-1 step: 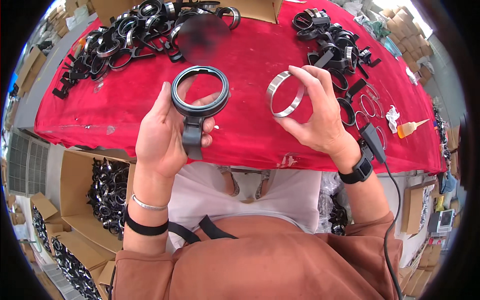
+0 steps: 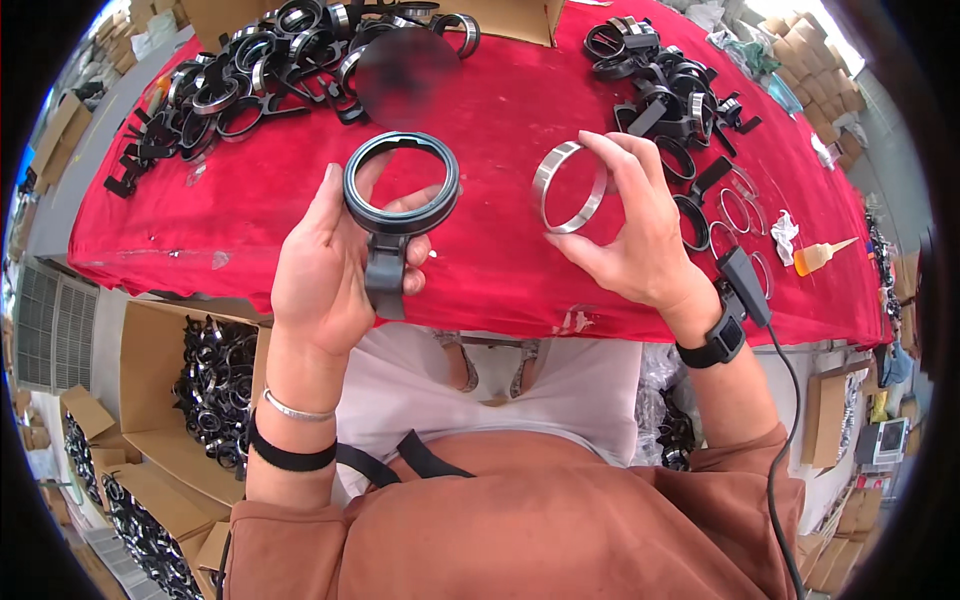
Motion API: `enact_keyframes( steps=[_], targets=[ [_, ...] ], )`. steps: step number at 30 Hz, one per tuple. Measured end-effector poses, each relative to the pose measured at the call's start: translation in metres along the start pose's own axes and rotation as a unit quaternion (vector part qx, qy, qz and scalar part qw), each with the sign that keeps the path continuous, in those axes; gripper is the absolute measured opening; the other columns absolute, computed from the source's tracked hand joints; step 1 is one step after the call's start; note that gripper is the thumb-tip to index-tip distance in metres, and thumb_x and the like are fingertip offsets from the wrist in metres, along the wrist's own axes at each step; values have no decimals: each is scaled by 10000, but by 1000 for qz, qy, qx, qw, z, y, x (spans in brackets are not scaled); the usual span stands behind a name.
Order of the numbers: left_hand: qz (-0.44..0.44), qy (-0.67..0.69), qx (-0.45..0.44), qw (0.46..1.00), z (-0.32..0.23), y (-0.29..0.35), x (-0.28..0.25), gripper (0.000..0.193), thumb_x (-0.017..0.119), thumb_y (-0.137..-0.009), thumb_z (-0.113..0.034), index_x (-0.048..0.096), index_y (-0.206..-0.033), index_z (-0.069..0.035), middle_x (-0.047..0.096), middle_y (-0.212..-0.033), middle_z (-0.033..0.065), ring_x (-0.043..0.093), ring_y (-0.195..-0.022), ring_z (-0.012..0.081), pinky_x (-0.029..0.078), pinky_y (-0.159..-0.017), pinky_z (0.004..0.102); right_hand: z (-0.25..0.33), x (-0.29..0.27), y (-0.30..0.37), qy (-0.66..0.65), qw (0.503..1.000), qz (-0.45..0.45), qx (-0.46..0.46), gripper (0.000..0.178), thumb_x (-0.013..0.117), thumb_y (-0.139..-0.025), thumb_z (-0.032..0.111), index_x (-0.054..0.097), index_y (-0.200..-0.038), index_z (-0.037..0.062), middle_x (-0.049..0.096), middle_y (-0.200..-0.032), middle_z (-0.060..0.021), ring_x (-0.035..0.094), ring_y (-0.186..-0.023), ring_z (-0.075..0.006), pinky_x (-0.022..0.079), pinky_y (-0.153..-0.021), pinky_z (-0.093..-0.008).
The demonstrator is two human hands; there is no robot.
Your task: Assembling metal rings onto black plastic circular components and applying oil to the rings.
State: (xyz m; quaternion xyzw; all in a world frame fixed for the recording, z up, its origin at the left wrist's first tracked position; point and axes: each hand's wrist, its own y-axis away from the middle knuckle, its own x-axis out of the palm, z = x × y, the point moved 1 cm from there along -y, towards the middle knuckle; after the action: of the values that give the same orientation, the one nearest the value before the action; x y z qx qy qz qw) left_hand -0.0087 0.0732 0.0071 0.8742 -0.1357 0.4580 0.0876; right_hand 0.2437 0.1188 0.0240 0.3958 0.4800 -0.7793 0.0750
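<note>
My left hand (image 2: 325,265) grips a black plastic ring with a short curved handle (image 2: 386,270), its round opening tilted up toward me. The thumb lies along the ring's left side, and the other fingers are partly hidden behind it. A thin silver metal ring (image 2: 545,187) is pinched by its right side between the thumb and fingers of my right hand (image 2: 640,225). The two rings are held apart above the red cloth, at about the same height, the black one on the left.
On the red-covered table (image 2: 500,110), a heap of black and silver rings (image 2: 240,75) lies far left. Another pile (image 2: 665,85) lies far right. Loose metal rings (image 2: 737,212), a crumpled tissue (image 2: 785,237) and an orange-tipped glue bottle (image 2: 815,258) sit at right. A carton of black parts (image 2: 150,375) stands lower left.
</note>
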Motion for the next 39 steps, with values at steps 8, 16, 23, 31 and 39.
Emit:
enact_keyframes(
  steps=[8,16,23,31,39],
  targets=[
    [2,-3,-35,999,15,-1,9,472,253,-988,-450,330,-1352,-159,504,-1217,257,577,-724,242,511,-587,339,-21,9,-19,190,875,313,317,743,690,-667,595,589,-929,-92,605,-957,-249,597,-939,-368,486,-819,-404],
    [-10,-8,-58,998,22,-5,7,403,258,-994,-413,384,-1266,-144,552,-1149,268,607,-758,277,522,-616,367,-48,-3,-27,17,913,384,136,797,797,-588,258,481,-1279,15,512,-1129,-204,516,-1072,-350,429,-926,-373],
    [-44,-86,-42,994,26,-4,10,466,280,-995,-401,288,-1397,-165,600,-1102,186,611,-848,232,519,-721,375,-9,-18,-36,-79,960,222,151,694,792,-581,130,525,-1208,-1,548,-1034,-123,570,-951,-230,500,-798,-312],
    [-42,-152,23,987,37,-13,24,478,233,-1009,-345,247,-1428,-116,519,-1248,196,567,-1091,266,527,-813,364,38,0,-39,-195,962,145,128,658,793,-587,163,546,-1174,-3,568,-1018,-165,605,-880,-284,523,-713,-336],
    [-40,-246,30,968,39,-12,30,497,282,-1001,-375,277,-1419,-105,535,-1236,176,598,-1010,212,529,-738,285,35,6,-36,-204,963,121,131,688,838,-536,167,585,-1160,23,585,-974,-146,611,-839,-269,514,-694,-333]
  ],
)
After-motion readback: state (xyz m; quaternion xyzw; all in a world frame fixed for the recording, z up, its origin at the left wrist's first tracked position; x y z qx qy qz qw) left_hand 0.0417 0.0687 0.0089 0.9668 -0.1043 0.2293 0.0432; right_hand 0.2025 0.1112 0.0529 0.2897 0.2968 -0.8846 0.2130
